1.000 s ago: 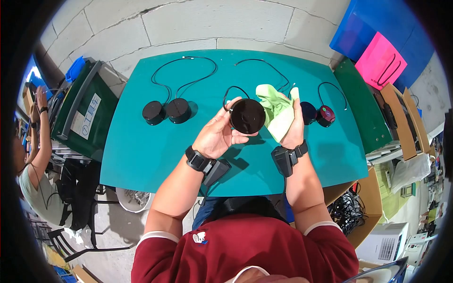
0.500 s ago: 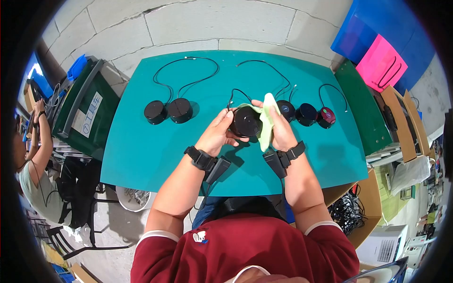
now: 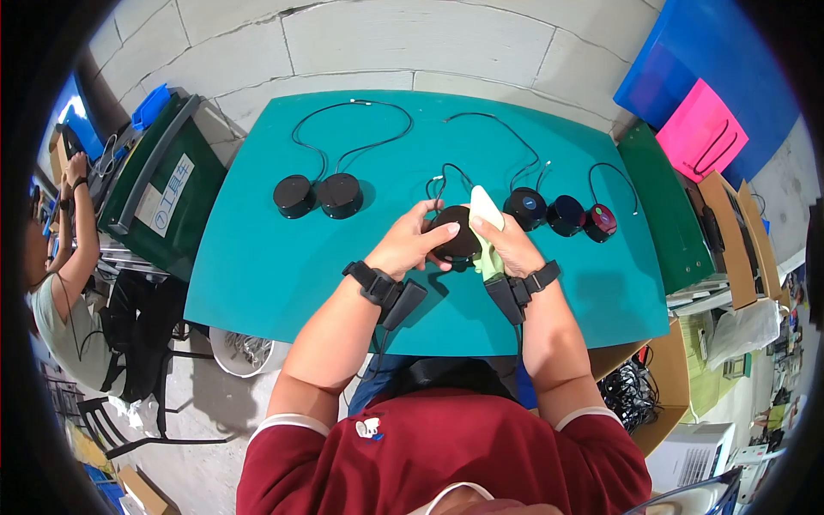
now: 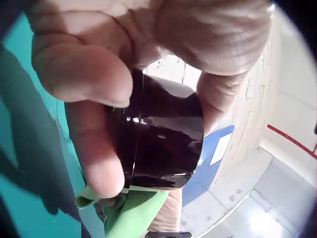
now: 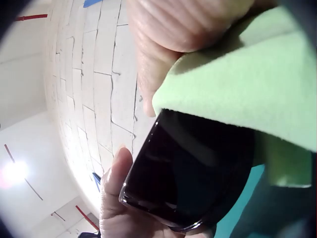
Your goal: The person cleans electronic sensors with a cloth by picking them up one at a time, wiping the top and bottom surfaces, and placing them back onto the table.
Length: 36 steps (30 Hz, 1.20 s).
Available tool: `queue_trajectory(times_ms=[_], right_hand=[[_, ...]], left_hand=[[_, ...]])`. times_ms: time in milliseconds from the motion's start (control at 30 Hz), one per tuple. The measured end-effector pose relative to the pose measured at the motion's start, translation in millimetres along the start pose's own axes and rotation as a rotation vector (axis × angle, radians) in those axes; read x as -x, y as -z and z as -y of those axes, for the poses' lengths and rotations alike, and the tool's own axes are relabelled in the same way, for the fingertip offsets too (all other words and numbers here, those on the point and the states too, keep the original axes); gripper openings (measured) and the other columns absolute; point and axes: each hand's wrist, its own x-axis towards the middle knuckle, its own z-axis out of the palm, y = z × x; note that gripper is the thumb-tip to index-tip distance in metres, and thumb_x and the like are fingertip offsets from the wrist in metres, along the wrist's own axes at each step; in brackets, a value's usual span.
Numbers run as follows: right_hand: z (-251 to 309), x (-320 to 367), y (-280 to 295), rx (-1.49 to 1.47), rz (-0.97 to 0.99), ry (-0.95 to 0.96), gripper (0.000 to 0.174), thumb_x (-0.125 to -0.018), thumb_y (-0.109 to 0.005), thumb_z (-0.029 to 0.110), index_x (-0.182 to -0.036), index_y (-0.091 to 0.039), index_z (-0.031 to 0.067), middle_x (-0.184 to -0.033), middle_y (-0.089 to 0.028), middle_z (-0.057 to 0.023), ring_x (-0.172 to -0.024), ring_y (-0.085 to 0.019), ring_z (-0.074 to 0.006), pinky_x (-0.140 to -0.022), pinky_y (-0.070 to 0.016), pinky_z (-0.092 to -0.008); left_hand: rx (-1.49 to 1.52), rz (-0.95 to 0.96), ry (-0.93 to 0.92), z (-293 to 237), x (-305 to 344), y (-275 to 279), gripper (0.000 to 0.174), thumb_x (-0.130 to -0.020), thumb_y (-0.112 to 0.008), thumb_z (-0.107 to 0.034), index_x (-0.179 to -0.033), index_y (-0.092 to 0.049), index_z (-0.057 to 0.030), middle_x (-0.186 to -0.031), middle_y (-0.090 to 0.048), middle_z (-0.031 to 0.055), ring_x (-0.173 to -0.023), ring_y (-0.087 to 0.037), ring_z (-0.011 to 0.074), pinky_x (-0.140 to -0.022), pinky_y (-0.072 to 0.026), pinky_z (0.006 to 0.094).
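Note:
A glossy black round device is held above the table by the left hand, thumb on top and fingers beneath. In the left wrist view the left hand grips the device by its two faces. The right hand pinches a light green cloth against the device's right side. Seen from the right wrist, the cloth lies over the device's edge under the right hand. A thin black cable loops behind the device.
Two black round devices with cables stand at the left of the green table. Three more, one reddish, stand close on the right. A pink bag and cardboard box lie beyond the right edge; another person is at far left.
The right hand and cloth have moved left onto the device, its thumb now pressing the cloth there. The left thumb has come over the device, which is tilted differently. The head view has shifted slightly.

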Motion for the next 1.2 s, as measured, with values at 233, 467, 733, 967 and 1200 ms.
queue_trajectory(times_ms=[233, 467, 733, 967, 1200], right_hand=[[2.7, -35.1, 2.4, -0.11, -0.191, -0.021, 0.028, -0.086, -0.058, 0.028, -0.099, -0.054, 0.0035, -0.078, -0.056, -0.0034, -0.061, -0.057, -0.0134, -0.05, -0.046, -0.0275], [103.7, -130.3, 0.4, 0.032, -0.334, 0.392, 0.023, -0.085, -0.058, 0.025, -0.092, -0.054, 0.0025, -0.076, -0.056, -0.0044, -0.056, -0.058, -0.0177, -0.049, -0.0485, -0.0324], [61.6, -145.8, -22.5, 0.178, -0.264, 0.204, 0.026, -0.084, -0.06, 0.026, -0.087, -0.055, 0.0001, -0.072, -0.058, -0.0069, -0.054, -0.059, -0.0185, -0.049, -0.0479, -0.0326], [4.0, -129.8, -36.1, 0.342, -0.101, -0.114, 0.035, -0.08, -0.062, 0.028, -0.093, -0.058, -0.0034, -0.076, -0.06, -0.0083, -0.061, -0.059, -0.0165, -0.054, -0.0477, -0.0311], [-7.8, -123.0, -54.3, 0.274, -0.08, -0.187, 0.035, -0.081, -0.06, 0.029, -0.092, -0.057, -0.004, -0.075, -0.06, -0.0114, -0.06, -0.061, -0.0208, -0.054, -0.0488, -0.0331]], left_hand=[[0.102, -0.539, -0.445, -1.7, -8.4, 16.8, 0.05, -0.088, -0.054, -0.027, -0.128, -0.034, -0.0051, -0.108, -0.053, 0.012, -0.084, -0.057, 0.0136, -0.055, -0.0431, 0.0215], [0.813, -0.784, -0.85, -17.2, 10.3, 67.6, 0.032, -0.093, -0.041, -0.026, -0.117, -0.041, -0.0051, -0.097, -0.055, 0.0085, -0.074, -0.054, 0.0141, -0.053, -0.0411, 0.0242], [1.01, -0.919, -0.915, -20.0, 19.0, 87.5, 0.028, -0.093, -0.041, -0.023, -0.114, -0.043, -0.0049, -0.09, -0.053, 0.0071, -0.066, -0.047, 0.0119, -0.049, -0.0363, 0.022], [1.035, -0.97, -0.948, -21.9, 21.1, 95.2, 0.028, -0.092, -0.042, -0.023, -0.112, -0.044, -0.0046, -0.089, -0.052, 0.007, -0.065, -0.045, 0.012, -0.05, -0.0363, 0.0225], [1.087, -0.998, -0.95, -21.8, 22.3, 99.3, 0.026, -0.091, -0.043, -0.023, -0.109, -0.045, -0.0051, -0.089, -0.051, 0.0067, -0.064, -0.045, 0.0119, -0.05, -0.0366, 0.0225]])
